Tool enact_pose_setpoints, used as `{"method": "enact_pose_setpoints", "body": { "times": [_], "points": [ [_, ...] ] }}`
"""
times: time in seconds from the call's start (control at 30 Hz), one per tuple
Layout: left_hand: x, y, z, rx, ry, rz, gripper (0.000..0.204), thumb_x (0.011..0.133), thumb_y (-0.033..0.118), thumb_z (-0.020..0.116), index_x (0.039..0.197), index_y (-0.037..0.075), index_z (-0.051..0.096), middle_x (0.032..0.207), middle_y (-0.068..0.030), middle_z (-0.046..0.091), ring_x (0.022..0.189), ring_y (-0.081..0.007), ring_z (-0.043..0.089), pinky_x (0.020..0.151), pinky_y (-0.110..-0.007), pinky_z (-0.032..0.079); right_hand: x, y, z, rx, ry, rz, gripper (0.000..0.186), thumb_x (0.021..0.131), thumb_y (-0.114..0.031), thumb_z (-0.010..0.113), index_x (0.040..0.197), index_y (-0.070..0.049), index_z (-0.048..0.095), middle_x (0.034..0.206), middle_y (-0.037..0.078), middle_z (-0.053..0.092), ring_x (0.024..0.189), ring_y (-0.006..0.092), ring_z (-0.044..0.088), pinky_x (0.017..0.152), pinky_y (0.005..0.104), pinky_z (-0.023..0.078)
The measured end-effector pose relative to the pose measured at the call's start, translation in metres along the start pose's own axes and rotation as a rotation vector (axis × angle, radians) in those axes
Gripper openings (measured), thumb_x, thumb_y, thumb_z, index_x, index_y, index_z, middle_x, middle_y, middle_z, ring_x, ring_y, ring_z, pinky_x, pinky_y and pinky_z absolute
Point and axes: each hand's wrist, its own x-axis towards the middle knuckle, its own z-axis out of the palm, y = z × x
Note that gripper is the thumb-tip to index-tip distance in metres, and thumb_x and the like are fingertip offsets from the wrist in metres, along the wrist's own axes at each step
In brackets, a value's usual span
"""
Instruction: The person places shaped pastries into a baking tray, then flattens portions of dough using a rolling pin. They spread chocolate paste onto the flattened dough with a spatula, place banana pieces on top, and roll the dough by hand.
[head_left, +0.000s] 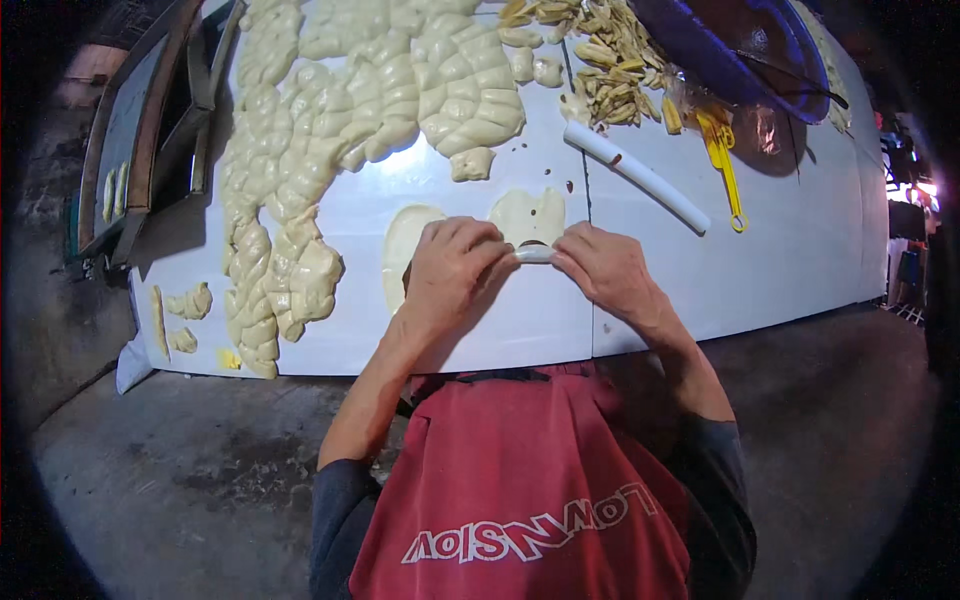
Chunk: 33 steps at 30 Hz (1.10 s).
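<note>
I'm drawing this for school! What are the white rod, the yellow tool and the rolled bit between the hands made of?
White rod: probably plastic, smooth and straight-sided. Yellow tool: likely plastic, from its bright, solid colour. Rolled bit: looks like soft, slightly shiny dough, pale like the lumps nearby.

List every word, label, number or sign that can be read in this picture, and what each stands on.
Red garment: large white lettering across it, not copied out here.
Clutter at the far right: too dark and blurred to tell.
No other lettering can be made out.
</note>
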Motion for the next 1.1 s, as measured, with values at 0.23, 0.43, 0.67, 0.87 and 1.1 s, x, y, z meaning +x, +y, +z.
{"method": "enact_pose_setpoints", "body": {
  "times": [0.23,0.43,0.67,0.87,1.1],
  "points": [
    [0.003,-0.001,-0.009,0.017,0.032,-0.026,0.023,0.082,0.018,0.078,0.104,0.011,0.071,0.099,-0.006,0.067,0.095,-0.0267,0.064,0.085,-0.043,0.046,0.005,0.004,0.007,-0.044,0.131,0.235,0.015,0.093,-0.022,0.07,0.1,-0.01,0.066,0.093,0.007,0.064,0.079,0.0258,0.067,0.062,0.0389,0.053],
    [0.005,-0.004,-0.008,0.111,-0.009,0.037,0.031,0.078,0.015,0.082,0.108,0.015,0.074,0.097,-0.0051,0.067,0.094,-0.0253,0.064,0.085,-0.042,0.046,0.001,0.007,0.0,-0.104,-0.056,0.036,0.025,0.089,-0.026,0.074,0.108,-0.013,0.068,0.098,0.005,0.066,0.081,0.0248,0.067,0.065,0.0367,0.055],
    [0.008,0.003,-0.007,0.18,-0.021,0.051,0.03,0.085,0.021,0.077,0.114,0.015,0.071,0.102,-0.0038,0.064,0.094,-0.0227,0.062,0.084,-0.04,0.044,0.006,0.009,0.004,-0.099,0.035,-0.053,0.028,0.088,-0.025,0.075,0.112,-0.013,0.069,0.1,0.005,0.066,0.081,0.0227,0.068,0.064,0.0343,0.055],
    [0.011,0.005,-0.008,0.152,0.111,0.049,0.027,0.086,0.018,0.075,0.112,0.016,0.073,0.104,-0.0052,0.063,0.092,-0.0228,0.062,0.082,-0.04,0.045,0.011,0.003,-0.005,-0.12,0.036,-0.006,0.031,0.089,-0.028,0.075,0.117,-0.014,0.073,0.1,0.007,0.066,0.083,0.0223,0.067,0.067,0.0347,0.054],
    [0.019,0.0,0.001,0.128,0.133,-0.047,0.026,0.084,0.015,0.076,0.11,0.016,0.073,0.099,-0.0037,0.063,0.088,-0.0222,0.062,0.075,-0.039,0.045,0.02,0.011,0.003,-0.188,0.083,0.025,0.031,0.088,-0.025,0.076,0.117,-0.014,0.072,0.101,0.006,0.066,0.084,0.0225,0.067,0.068,0.0348,0.055]
  ]
}}
